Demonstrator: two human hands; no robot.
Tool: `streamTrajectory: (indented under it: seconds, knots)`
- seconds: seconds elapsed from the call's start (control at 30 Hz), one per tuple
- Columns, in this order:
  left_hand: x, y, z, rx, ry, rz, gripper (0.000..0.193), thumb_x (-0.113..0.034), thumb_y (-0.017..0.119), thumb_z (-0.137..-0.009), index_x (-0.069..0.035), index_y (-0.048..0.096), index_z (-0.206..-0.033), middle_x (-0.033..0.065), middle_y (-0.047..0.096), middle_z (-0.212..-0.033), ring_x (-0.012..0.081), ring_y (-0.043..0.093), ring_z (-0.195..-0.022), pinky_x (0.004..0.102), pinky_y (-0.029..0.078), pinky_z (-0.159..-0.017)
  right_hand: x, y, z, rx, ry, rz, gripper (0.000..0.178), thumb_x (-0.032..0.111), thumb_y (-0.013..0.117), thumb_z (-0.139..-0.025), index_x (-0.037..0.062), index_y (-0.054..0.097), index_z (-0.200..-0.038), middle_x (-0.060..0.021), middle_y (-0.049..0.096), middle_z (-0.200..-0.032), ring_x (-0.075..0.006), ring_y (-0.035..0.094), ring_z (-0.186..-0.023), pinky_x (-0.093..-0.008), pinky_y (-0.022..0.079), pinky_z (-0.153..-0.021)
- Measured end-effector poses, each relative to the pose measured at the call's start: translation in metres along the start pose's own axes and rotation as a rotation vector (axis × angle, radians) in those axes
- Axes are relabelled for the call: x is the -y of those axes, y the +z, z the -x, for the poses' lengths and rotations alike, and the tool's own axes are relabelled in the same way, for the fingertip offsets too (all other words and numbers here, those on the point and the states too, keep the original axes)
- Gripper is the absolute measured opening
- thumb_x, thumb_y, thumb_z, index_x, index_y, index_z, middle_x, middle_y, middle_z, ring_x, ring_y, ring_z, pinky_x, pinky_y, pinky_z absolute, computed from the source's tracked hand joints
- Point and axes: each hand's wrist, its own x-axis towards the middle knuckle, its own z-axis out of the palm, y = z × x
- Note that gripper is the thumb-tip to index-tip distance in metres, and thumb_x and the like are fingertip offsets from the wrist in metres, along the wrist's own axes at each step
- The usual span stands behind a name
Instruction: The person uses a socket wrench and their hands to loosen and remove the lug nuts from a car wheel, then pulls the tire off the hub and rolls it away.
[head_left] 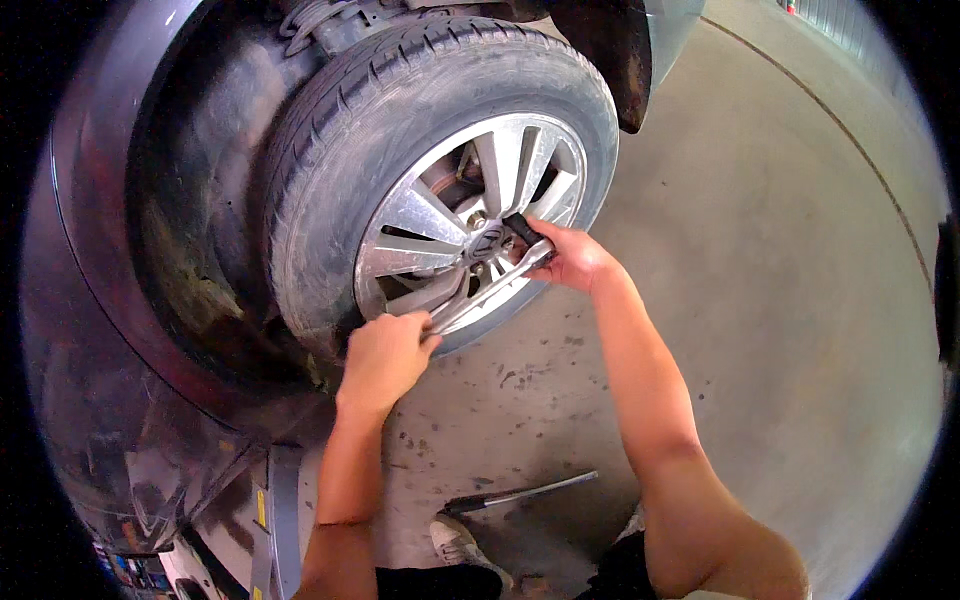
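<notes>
A silver ratchet wrench (492,290) with a black socket (522,229) lies across the front of a silver alloy wheel (418,208). The socket points at the wheel's hub area, beside the centre cap (487,243); whether it sits on a lug nut I cannot tell. My right hand (574,260) is closed around the wrench's head and the socket. At the lower left of the rim, my left hand (386,352) grips the far end of the handle. A black tyre (335,190) surrounds the wheel, turned outward from the car.
The dark car's fender (95,190) and wheel arch curve along the left. A long bar-like tool (545,490) with a dark end lies on the concrete floor (780,330), near my shoe (455,543). A grey metal beam with yellow marks (283,520) stands at the lower left.
</notes>
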Motion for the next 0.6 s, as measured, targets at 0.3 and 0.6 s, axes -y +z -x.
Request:
streamTrajectory:
  seconds: [0.3,0.6]
  knots:
    - [-0.017,0.265,-0.098,0.04,0.107,0.511,0.039,-0.04,0.058,-0.103,-0.005,0.062,-0.119,0.0235,0.072,-0.092,0.0452,0.069,-0.086,0.0543,0.052,-0.073,0.004,0.016,-0.007,-0.188,-0.081,0.465,0.027,0.034,0.074,-0.092,0.008,0.075,-0.099,-0.0012,0.076,-0.086,-0.0108,0.07,-0.076,-0.0288,0.054,-0.067]
    - [-0.001,-0.003,0.013,-0.024,0.049,0.156,0.042,-0.044,0.068,-0.096,-0.004,0.072,-0.111,0.0225,0.073,-0.098,0.0421,0.07,-0.091,0.0498,0.054,-0.079,0.004,-0.002,-0.011,-0.238,-0.013,0.431,0.028,0.032,0.078,-0.089,0.0065,0.075,-0.098,-0.0025,0.074,-0.086,-0.0144,0.069,-0.079,-0.0331,0.058,-0.074]
